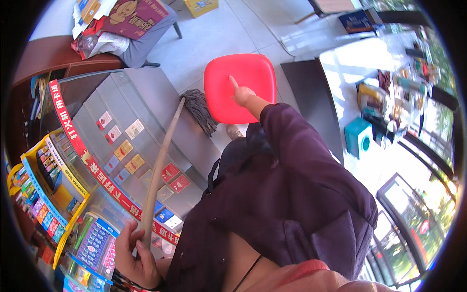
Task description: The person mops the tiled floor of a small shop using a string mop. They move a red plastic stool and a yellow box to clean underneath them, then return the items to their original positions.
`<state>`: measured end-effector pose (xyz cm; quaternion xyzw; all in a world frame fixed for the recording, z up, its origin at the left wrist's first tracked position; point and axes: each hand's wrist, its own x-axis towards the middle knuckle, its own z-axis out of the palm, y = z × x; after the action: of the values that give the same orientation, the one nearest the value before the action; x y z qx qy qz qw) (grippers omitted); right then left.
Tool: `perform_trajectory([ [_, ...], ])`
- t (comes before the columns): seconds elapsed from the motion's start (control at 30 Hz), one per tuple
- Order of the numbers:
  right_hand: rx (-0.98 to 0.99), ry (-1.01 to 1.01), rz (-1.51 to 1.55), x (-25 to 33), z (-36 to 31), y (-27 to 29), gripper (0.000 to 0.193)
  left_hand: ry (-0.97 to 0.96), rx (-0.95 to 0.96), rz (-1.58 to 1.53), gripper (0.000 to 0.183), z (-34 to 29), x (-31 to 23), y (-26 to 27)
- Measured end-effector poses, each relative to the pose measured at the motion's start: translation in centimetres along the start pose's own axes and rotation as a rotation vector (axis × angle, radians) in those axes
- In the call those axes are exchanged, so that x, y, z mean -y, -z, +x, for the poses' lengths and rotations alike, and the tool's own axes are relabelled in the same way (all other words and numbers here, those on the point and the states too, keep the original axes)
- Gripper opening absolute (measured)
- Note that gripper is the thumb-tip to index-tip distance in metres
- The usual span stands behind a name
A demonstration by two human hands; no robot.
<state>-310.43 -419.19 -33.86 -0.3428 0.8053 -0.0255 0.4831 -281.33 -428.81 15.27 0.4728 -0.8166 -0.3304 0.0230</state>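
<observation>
The left hand (135, 255) is closed around the wooden handle of a mop (163, 160), gripping it near its upper end at the lower left, fingers curled round the pole and thumb alongside. The handle runs up and to the right along the front of a glass display counter (146, 97), and the grey stringy mop head (200, 109) rests on the pale tiled floor (214, 34), just beside the left edge of a red plastic stool (241, 80). The right hand (241, 93), at the end of a dark purple sleeve (296, 146), reaches out over the stool with fingers apart and holding nothing; the index finger is stretched out and touches the red seat near its middle. The stool stands on the floor between the counter and a dark mat (311, 97) to the right. A yellow rack of small coloured packets (44, 194) sits on the counter at the far left.
</observation>
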Motion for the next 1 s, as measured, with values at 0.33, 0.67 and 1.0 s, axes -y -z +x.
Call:
perform_trajectory([
  [0.33,-0.016,-0.137,0.125,-6.1,-11.9,-8.0,0.095,-0.264,0.097,-0.002,0.039,-3.8,1.7,-1.7],
  [0.67,0.009,-0.24,0.264,-15.6,-19.1,-18.8,0.104,-0.321,0.103,0.083,0.036,-7.1,0.4,-5.7],
  [1.0,-0.124,-0.486,0.432,-25.2,-25.0,-28.3,0.109,-0.232,0.088,-0.006,0.034,-9.7,-0.4,-8.9],
])
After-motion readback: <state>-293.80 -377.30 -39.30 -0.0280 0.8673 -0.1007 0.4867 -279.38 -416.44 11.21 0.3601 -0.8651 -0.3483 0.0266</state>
